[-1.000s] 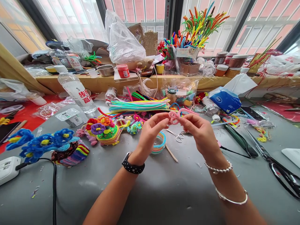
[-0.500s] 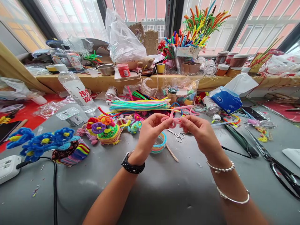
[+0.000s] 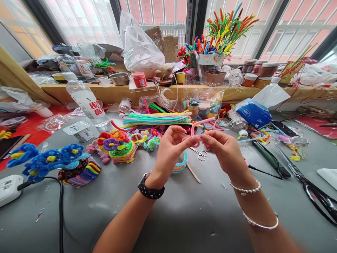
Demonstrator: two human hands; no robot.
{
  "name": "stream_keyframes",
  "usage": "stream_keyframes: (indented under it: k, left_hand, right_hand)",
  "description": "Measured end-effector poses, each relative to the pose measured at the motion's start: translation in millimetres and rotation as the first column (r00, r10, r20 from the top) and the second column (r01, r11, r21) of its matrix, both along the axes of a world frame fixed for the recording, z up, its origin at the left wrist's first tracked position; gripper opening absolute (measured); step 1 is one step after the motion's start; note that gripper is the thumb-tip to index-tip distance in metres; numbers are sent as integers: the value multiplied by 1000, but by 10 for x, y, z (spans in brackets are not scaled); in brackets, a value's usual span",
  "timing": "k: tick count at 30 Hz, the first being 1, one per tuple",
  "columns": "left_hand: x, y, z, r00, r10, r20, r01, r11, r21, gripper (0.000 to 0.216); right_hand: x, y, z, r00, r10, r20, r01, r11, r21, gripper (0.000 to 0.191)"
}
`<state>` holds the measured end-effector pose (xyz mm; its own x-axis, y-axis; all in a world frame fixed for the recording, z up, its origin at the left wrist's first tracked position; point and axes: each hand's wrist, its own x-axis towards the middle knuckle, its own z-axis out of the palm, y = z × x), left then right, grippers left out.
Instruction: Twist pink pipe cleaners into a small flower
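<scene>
Between my hands, above the grey table, is a pink pipe cleaner (image 3: 193,130) bent into small loops, with a free end sticking up and to the right. My left hand (image 3: 172,149) pinches its looped part from the left. My right hand (image 3: 223,149) pinches it from the right, thumb and fingertips close to the other hand's. Some of the loops are hidden behind the fingers. Below the hands lie a roll of tape (image 3: 181,163), partly behind my left hand, and small scissors (image 3: 201,154). Behind them rests a bundle of pastel pipe cleaners (image 3: 155,118).
Blue pipe-cleaner flowers (image 3: 51,158) and a flower-topped green piece (image 3: 119,151) stand at the left. A plastic bottle (image 3: 86,102) is behind them. Large black scissors (image 3: 308,182) and a blue tissue pack (image 3: 252,112) are at the right. A crowded ledge (image 3: 110,92) runs along the back.
My fingers have shifted slightly on the pink pipe cleaner, and its loops have turned so that less of them shows. Both hands stay in nearly the same place.
</scene>
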<state>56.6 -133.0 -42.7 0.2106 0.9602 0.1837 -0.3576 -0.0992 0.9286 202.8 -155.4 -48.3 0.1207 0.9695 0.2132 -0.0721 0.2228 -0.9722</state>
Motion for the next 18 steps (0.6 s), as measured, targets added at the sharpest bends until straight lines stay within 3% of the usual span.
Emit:
stream_keyframes:
  k: [5, 8, 18]
  left_hand:
    - [-15, 1, 5, 999, 33, -8, -33, 999, 28, 31]
    - [-23, 3, 16, 999, 49, -24, -48, 998, 28, 32]
    - [-27, 20, 3, 996, -83, 36, 85, 994, -73, 33]
  right_hand:
    - [26, -48, 45, 984, -12, 180, -13, 990, 137, 21]
    - [38, -65, 66, 965, -15, 261, -24, 989, 149, 18]
    - [8, -75, 80, 993, 47, 108, -56, 996, 75, 14]
